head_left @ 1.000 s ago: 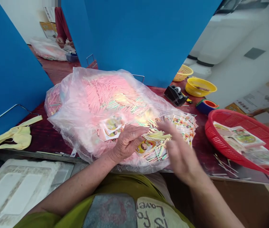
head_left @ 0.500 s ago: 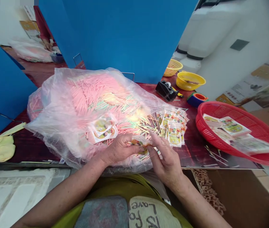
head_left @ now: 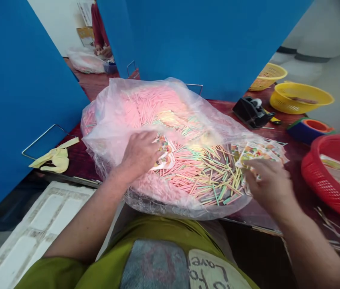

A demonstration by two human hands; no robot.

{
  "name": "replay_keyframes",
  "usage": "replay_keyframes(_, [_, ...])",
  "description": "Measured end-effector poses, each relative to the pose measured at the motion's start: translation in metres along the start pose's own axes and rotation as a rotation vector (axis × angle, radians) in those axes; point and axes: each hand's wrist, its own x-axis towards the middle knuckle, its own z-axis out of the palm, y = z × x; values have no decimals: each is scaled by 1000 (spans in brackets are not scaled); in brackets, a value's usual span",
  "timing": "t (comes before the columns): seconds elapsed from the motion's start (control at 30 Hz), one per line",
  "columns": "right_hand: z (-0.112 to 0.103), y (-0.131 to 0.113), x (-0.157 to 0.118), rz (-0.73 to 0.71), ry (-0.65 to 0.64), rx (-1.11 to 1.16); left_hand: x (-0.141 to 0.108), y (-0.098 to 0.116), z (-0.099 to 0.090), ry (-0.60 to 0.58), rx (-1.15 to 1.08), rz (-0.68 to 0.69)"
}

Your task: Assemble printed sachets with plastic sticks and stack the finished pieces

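Note:
A clear plastic bag (head_left: pixel 104 136) lies open on the dark red table, full of thin pink, yellow and green sticks (head_left: pixel 188 170). My left hand (head_left: pixel 142 152) rests over the bag at the left edge of some printed packets (head_left: pixel 166 154), its fingers slightly spread; I cannot make out whether it grips one. On the right, my right hand (head_left: pixel 266 180) is over a pile of printed packets (head_left: pixel 258 150), with its thumb and fingers apart at the pile's near left side. Its fingertips partly cover the packets.
A red basket (head_left: pixel 332 180) with packets stands at the right. Behind it are coloured tape rolls (head_left: pixel 311 129), a black tape dispenser (head_left: pixel 252 113) and yellow baskets (head_left: pixel 300 98). Yellow gloves (head_left: pixel 57 158) lie left. Another person's hands (head_left: pixel 104 51) work far back left.
My hands have separated, the left onto the packets in the bag, the right over to the packet pile. The packet between them is no longer there. The view has turned left.

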Motion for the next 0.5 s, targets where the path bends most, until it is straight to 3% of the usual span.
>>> replay_keyframes(0.07, [5,-33,16,-136,-198,25,1,-6,-1,69,47,-44])
replay_keyframes(0.13, [10,-52,33,-134,-354,-1,2,4,3,100,-21,5])
replay_keyframes(0.3, [32,-42,70,38,-690,-146,-5,58,23,12,-211,277])
replay_keyframes(0.4, [48,-36,85,42,-739,-156,-10,78,29,-53,-220,376])
replay_keyframes(0.5, [55,-41,88,28,-742,-145,-15,82,31,-146,-237,415])
